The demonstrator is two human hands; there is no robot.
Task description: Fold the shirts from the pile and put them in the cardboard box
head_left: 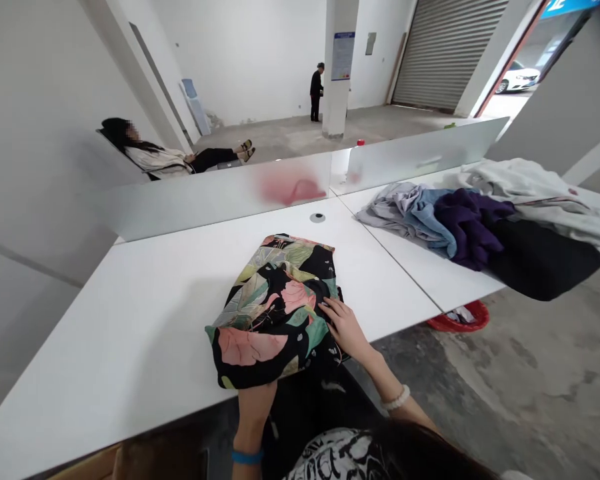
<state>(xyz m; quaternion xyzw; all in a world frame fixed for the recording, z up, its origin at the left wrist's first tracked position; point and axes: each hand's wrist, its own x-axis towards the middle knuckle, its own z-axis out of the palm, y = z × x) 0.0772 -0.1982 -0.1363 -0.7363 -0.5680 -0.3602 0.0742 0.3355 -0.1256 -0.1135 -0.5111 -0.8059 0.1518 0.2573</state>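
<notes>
A folded garment [275,307] with a black ground and pink and green leaf print lies on the white table [145,320], near its front edge. My right hand [344,327] rests flat on the garment's right side, fingers stretched out. My left hand [253,397] reaches up under the garment's near edge; its fingers are hidden beneath the cloth, and only the wrist with a blue band shows.
A heap of clothes [485,223] in grey, blue, purple, black and white lies on the adjoining table to the right. A red basket [463,319] stands on the floor below it. Frosted dividers [220,193] line the far edge. One person reclines behind them; another stands by a pillar.
</notes>
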